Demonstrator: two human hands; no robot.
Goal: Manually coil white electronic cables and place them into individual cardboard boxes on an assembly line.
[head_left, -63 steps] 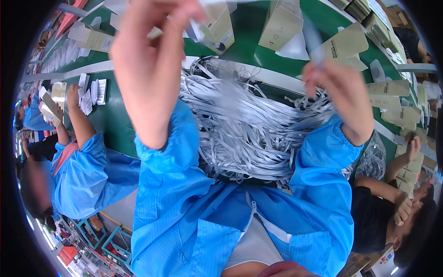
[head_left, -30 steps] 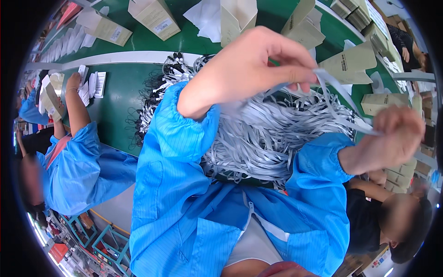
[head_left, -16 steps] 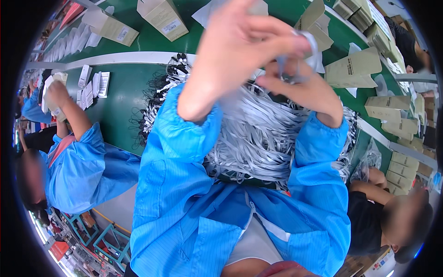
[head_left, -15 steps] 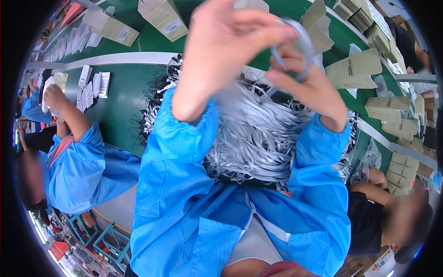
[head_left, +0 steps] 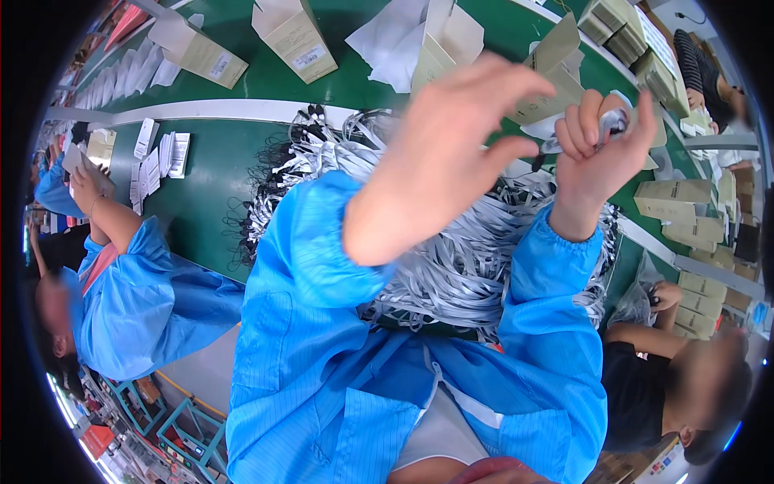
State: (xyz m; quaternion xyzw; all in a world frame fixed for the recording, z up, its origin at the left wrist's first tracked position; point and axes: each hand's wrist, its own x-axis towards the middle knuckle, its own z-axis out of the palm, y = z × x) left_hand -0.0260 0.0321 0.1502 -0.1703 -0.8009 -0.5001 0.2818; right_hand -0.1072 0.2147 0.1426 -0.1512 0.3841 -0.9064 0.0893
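Note:
My left hand is raised over the table, slightly blurred, with thumb and fingers apart and nothing between them. To its right, my right hand has its fingers curled around a bunched grey-white lanyard, with the index finger pointing up. A small dark end of that lanyard hangs beside the fingers; the rest is hidden in the palm. Below both hands lies a large heap of grey-white lanyards with thin black cord loops along its left side.
Open cardboard boxes stand along the green table beyond a white rail, several to the right. White printed cards lie left of the heap. One person in blue works at left; another in black sits at right.
My left hand has let go of the lanyard loop and moved down toward me. My right hand has moved right, and the loop is now bunched inside it.

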